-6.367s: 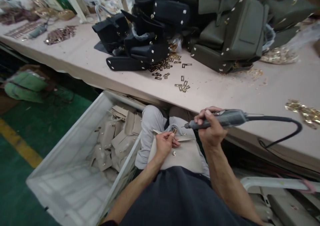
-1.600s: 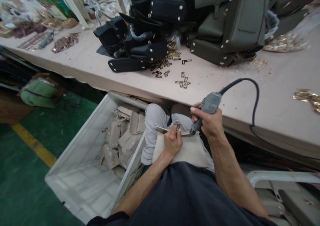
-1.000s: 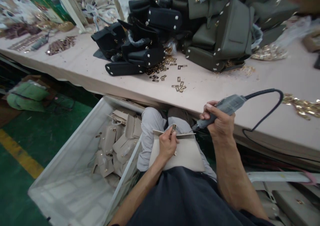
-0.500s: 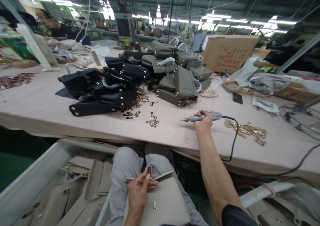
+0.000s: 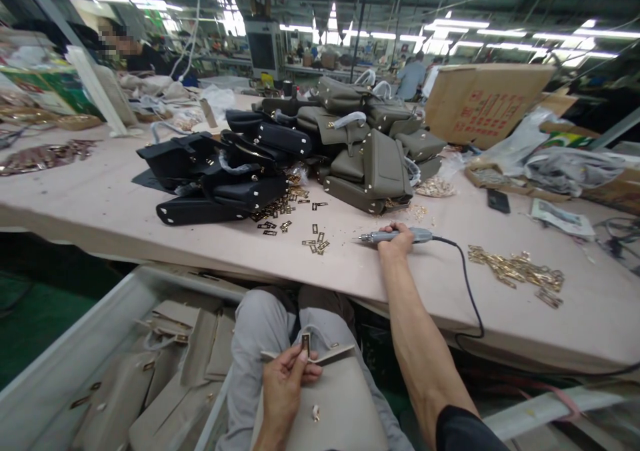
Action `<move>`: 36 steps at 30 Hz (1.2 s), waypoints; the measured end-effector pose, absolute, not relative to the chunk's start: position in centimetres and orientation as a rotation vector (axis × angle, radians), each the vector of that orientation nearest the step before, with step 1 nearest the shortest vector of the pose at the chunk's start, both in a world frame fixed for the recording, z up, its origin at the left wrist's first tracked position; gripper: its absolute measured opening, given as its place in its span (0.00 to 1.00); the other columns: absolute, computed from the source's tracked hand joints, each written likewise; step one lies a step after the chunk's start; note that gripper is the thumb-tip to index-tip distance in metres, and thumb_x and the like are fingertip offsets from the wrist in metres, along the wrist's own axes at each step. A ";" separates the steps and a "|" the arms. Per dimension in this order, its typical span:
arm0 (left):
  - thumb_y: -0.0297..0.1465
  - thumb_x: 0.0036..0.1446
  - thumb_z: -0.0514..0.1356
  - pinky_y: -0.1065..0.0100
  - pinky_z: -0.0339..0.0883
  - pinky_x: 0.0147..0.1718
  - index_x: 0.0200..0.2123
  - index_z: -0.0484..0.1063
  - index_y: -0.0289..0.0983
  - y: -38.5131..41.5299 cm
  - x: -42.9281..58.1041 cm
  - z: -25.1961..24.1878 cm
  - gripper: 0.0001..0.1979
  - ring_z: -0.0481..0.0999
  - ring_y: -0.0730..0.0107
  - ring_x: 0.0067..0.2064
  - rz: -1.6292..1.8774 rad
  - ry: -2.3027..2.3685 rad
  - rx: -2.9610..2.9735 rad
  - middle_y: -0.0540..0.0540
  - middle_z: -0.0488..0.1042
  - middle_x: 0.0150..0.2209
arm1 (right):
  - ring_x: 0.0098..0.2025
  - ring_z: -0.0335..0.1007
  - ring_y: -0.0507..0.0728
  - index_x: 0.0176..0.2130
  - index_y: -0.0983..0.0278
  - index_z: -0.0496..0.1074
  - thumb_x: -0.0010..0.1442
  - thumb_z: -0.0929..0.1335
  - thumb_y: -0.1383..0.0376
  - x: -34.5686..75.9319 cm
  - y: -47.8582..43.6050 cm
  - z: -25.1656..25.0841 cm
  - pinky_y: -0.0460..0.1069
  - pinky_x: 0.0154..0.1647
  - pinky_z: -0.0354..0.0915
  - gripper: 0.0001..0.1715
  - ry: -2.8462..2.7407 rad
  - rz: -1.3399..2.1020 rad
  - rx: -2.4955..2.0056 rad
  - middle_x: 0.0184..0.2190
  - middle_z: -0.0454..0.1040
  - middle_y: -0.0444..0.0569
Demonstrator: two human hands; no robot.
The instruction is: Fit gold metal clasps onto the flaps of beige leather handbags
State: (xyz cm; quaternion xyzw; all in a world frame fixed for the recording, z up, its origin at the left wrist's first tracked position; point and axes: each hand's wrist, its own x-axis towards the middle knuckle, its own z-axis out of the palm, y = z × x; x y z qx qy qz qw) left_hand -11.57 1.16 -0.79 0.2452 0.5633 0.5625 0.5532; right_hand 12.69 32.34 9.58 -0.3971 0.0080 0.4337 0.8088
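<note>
Right hand: reaching far out over the desk, arm close to straight, knuckles up.
Right fingers: closed round the grey power tool, gripping it mid-body.
Tool axis: lying flat along the desk, running left to right, with the slim tip pointing left and the black cord trailing right and looping back to the desk edge. I can't tell whether it rests on the surface or sits just above it.
Ahead of the tip: loose gold plates scattered just to its left, and the right hand is the one nearer them.
Left hand: low in the lap, palm toward the body.
Left fingers: pinched shut on a small brass fitting, held upright at the top edge of the beige bag.
Bag: flat across the knees, below the desk edge and well apart from the tool.
The gap: tool up and away on the desk, fitting down by the body.
Behind: black bags and olive bags heaped on the desk.
Lower left: a bin of more beige pieces.
</note>
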 end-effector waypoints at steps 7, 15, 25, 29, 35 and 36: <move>0.52 0.42 0.76 0.64 0.79 0.23 0.40 0.80 0.29 1.5 -11.7 -0.8 0.33 0.82 0.55 0.25 1.341 1.307 0.564 0.34 0.83 0.33 | 0.18 0.57 0.47 0.30 0.61 0.54 0.55 0.67 0.75 11.8 34.0 9.4 0.42 0.16 0.61 0.16 0.058 0.842 -0.850 0.22 0.63 0.37; 0.51 0.46 0.74 0.64 0.79 0.24 0.40 0.81 0.29 1.4 -11.9 -1.5 0.30 0.82 0.56 0.26 1.336 1.287 0.609 0.34 0.83 0.34 | 0.18 0.59 0.48 0.30 0.60 0.54 0.56 0.67 0.73 11.0 35.4 8.7 0.43 0.17 0.64 0.16 0.053 0.846 -0.847 0.22 0.62 0.37; 0.51 0.44 0.75 0.64 0.79 0.23 0.40 0.81 0.30 1.4 -11.9 -1.3 0.31 0.82 0.56 0.25 1.351 1.285 0.575 0.35 0.83 0.33 | 0.19 0.60 0.48 0.30 0.61 0.56 0.55 0.67 0.74 10.1 35.7 8.5 0.43 0.16 0.65 0.15 0.061 0.790 -0.848 0.22 0.65 0.38; 0.52 0.44 0.75 0.65 0.79 0.22 0.40 0.81 0.30 1.5 -11.9 -1.1 0.31 0.82 0.56 0.25 1.347 1.289 0.581 0.35 0.83 0.33 | 0.19 0.60 0.48 0.30 0.61 0.56 0.55 0.68 0.74 10.1 35.8 8.3 0.43 0.16 0.65 0.16 0.059 0.776 -0.849 0.22 0.65 0.38; 0.52 0.44 0.75 0.66 0.78 0.22 0.40 0.82 0.30 1.4 -11.9 -1.3 0.31 0.82 0.57 0.25 1.346 1.288 0.583 0.35 0.83 0.33 | 0.18 0.60 0.48 0.30 0.60 0.54 0.54 0.68 0.73 9.9 36.1 8.0 0.43 0.15 0.65 0.17 0.054 0.774 -0.858 0.22 0.65 0.37; 0.52 0.44 0.75 0.66 0.79 0.22 0.40 0.82 0.30 1.4 -11.9 -1.4 0.31 0.82 0.57 0.25 1.345 1.286 0.584 0.35 0.83 0.33 | 0.18 0.60 0.48 0.31 0.60 0.54 0.55 0.68 0.73 9.9 36.1 8.0 0.43 0.15 0.65 0.17 0.054 0.774 -0.859 0.22 0.65 0.37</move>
